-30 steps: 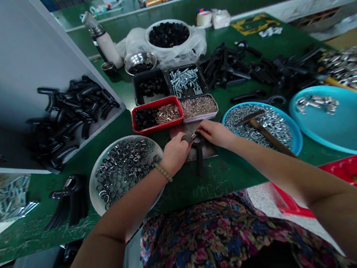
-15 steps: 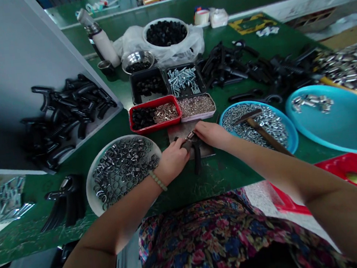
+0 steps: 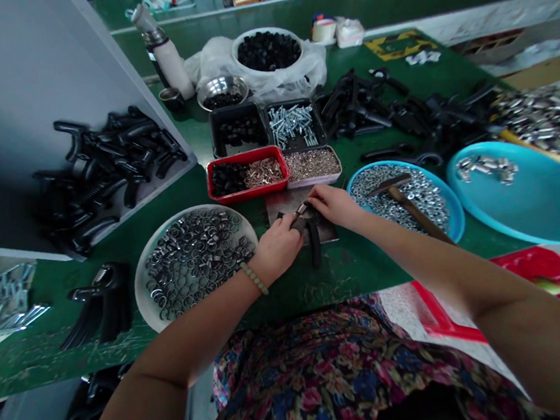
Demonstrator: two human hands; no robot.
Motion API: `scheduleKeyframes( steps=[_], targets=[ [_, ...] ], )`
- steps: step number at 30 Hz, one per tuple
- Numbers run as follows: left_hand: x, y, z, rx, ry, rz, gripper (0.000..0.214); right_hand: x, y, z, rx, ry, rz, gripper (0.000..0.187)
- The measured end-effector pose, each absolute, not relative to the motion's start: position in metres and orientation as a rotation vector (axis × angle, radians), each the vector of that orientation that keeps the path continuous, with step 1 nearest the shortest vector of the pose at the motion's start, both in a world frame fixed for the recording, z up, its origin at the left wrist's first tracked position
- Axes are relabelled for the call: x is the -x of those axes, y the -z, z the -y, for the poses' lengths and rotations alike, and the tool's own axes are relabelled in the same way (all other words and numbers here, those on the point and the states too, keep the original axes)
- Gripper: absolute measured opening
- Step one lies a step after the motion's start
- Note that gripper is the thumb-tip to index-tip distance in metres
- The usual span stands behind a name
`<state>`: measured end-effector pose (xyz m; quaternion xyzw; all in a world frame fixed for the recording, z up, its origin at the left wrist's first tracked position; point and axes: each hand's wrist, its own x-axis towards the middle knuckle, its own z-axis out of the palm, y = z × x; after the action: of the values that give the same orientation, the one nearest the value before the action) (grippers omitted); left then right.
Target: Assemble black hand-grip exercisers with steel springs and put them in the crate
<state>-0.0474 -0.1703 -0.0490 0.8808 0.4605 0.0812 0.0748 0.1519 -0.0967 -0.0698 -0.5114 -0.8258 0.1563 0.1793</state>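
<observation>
At the near edge of the green workbench (image 3: 290, 296), what's sitting on that steel plate (image 3: 279, 204)?

A black spring hand grip (image 3: 315, 243), with a small silvery metal fitting (image 3: 302, 209) at its head.

Which way does it lie?

Its long axis runs almost straight toward the person, tilted slightly. The head sits up on the plate, while the handle runs down past the plate's near edge, its end pointing toward the lap.

And the hands?

The left hand (image 3: 277, 247) is closed narrow around the head, fingers curled over it. The right hand (image 3: 335, 207) comes in from the other side, its fingers drawn together at the fitting. Whether they're actually pinching it, I can't tell; they cover too much.

What's nearest to them?

Beside the left hand, a white plate (image 3: 140, 293) heaped with metal rings (image 3: 195, 263), and a beaded bracelet (image 3: 253, 279) on that wrist. Beside the right, a blue tray (image 3: 457, 217) of hex nuts (image 3: 399, 189), a wooden-handled hammer (image 3: 414, 208) lying across them.
</observation>
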Motion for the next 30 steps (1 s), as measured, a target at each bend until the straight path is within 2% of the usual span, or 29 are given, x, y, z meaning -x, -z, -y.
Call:
scheduleKeyframes(
  steps=[14,21,23,27,30],
  targets=[
    [0.049,0.052,0.17,-2.654,-0.237,-1.389,0.028,-0.155,0.063,0.095,1.332,-0.366,2.488,0.017],
    [0.048,0.052,0.17,-2.644,-0.237,-1.395,0.029,-0.136,0.05,0.107,1.434,0.039,2.842,0.026],
    [0.047,0.052,0.171,-2.639,-0.24,-1.397,0.027,-0.131,0.047,0.108,1.448,0.032,2.869,0.029],
    [0.048,0.051,0.172,-2.611,-0.266,-1.406,0.03,-0.158,0.039,0.116,1.419,-0.147,2.686,0.035],
    [0.049,0.051,0.172,-2.583,-0.241,-1.414,0.03,-0.218,0.033,0.139,1.806,0.088,2.327,0.05]
  ],
)
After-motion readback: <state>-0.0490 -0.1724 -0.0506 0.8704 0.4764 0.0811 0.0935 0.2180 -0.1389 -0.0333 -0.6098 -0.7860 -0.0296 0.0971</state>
